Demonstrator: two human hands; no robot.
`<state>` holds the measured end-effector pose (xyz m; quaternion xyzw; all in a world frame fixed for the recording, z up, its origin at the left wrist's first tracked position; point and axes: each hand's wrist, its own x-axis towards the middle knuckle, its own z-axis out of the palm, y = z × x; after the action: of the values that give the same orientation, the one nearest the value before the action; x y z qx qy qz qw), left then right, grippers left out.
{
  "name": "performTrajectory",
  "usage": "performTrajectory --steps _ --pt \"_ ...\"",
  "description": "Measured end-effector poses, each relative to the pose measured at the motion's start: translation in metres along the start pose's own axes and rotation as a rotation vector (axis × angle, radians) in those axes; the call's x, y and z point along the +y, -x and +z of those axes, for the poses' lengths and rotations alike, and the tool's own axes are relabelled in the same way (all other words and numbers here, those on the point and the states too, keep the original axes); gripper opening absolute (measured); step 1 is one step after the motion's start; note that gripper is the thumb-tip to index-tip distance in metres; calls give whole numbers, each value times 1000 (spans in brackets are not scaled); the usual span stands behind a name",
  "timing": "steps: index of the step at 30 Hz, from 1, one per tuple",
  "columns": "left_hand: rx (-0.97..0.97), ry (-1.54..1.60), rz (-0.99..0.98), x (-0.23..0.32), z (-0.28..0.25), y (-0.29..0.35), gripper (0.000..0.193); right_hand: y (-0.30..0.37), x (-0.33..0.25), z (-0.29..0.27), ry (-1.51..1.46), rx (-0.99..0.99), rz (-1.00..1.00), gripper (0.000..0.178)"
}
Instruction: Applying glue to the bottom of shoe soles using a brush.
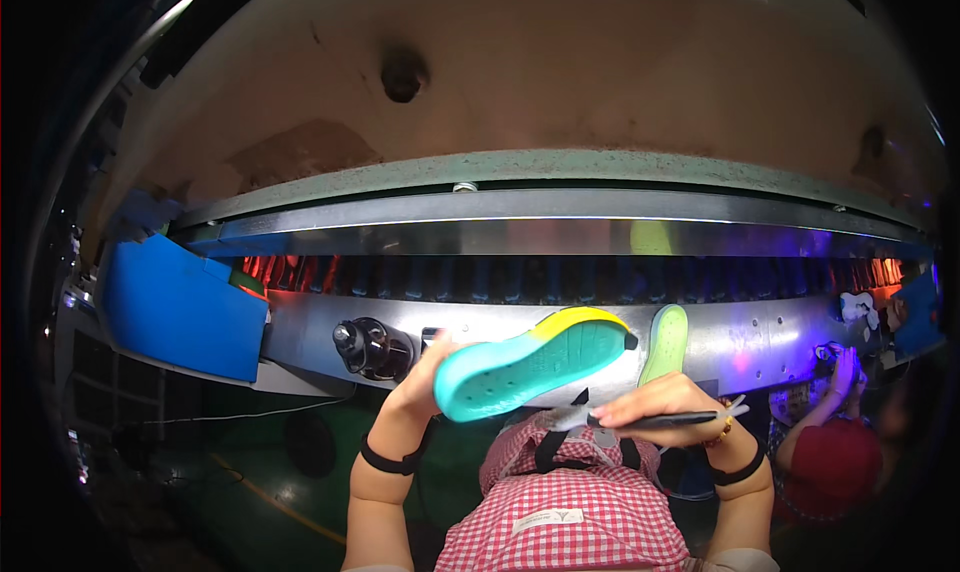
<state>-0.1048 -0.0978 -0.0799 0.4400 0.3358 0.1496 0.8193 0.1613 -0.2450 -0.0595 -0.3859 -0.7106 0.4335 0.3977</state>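
Observation:
A turquoise shoe sole [520, 372] with a yellow band along its far side is held up by its left end in my left hand [424, 374]. Most of those fingers are hidden behind the sole. My right hand [660, 404] grips a brush [685, 421] by its dark handle, fingers wrapped round it. The pale bristles point left and sit just below the sole, apparently apart from it. Beyond my right hand, a light green sole [667, 340] lies on the metal ledge [740, 322].
A dark, glossy container [372, 348] stands on the ledge left of my left hand. Past the ledge runs a row of dark rollers [540, 280] under a metal rail [500, 234]. A blue panel [180, 307] rises at left. At right, a person in a red cap [835, 467] works.

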Motion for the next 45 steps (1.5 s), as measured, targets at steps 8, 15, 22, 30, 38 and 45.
performTrajectory --steps 8,15,22,30,38,45 --pt "-306 799 131 -71 34 -49 98 -13 21 21 -54 333 162 20" --pt "-9 783 283 -79 50 -54 88 -39 23 37 343 356 -171 18" --pt "70 824 388 -57 49 -36 86 -25 -3 36 149 110 -70 19" --pt "-132 915 571 -45 51 -35 89 -32 -11 42 -73 104 -171 20" --pt "-98 787 672 -37 35 -31 83 -26 -1 31 -102 -42 -106 23" --pt "-85 622 589 -27 58 -11 73 -29 19 51 -879 315 117 19"
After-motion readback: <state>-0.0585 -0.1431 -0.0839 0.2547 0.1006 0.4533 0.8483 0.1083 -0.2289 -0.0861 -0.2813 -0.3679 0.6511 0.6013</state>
